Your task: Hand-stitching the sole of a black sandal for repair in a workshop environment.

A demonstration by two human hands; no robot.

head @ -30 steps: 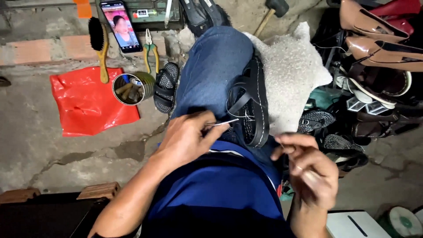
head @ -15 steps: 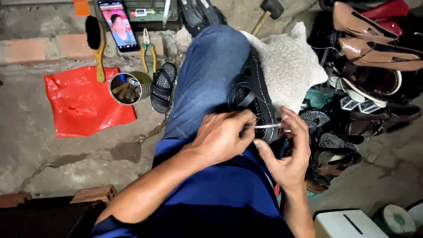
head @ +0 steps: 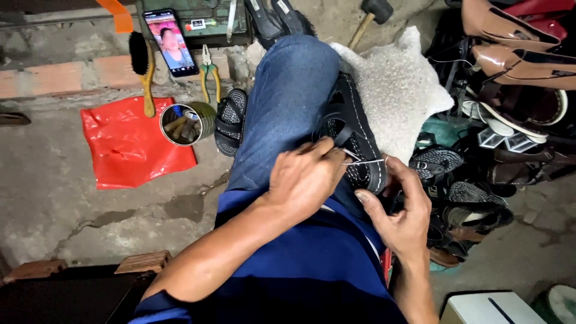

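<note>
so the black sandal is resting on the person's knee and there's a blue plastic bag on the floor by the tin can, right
Not quite: the plastic bag is red, not blue, as the head view shows. The rest holds: it lies on the floor beside the tin can, and the black sandal rests on the person's knee, with the left hand and right hand at it.

The left hand (head: 306, 177) covers the near end of the black sandal (head: 354, 141), so the spot its fingertips pinch stays hidden. The thin pale thread (head: 366, 161) running toward the right hand (head: 399, 213) is too fine to trace fully. Beyond the right hand, the heaped shoes (head: 516, 66) run off the picture's edge.
</note>
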